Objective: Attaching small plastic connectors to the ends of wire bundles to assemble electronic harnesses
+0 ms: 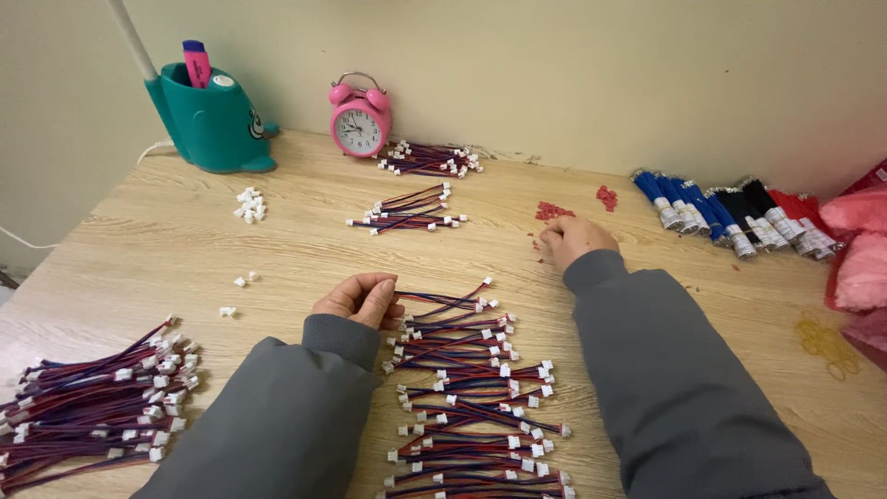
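One teal whale-shaped holder (pixel 214 120) stood at the far left of the wooden table (pixel 305 249), a pink highlighter (pixel 195 63) upright in it. Nearer me lay a heap of red-and-blue wire leads (pixel 92 407) with white plastic plugs. My left hand (pixel 358 298) pinched closed on one end of a wire lead (pixel 443 298) atop the laid-out row of leads (pixel 476 407). Behind stood a pink alarm clock (pixel 359 121). My right hand (pixel 575 240) rested curled by small red pieces (pixel 552 212); I cannot tell whether it gripped any. Farthest right lay banded blue, black and red wire bundles (pixel 739 217).
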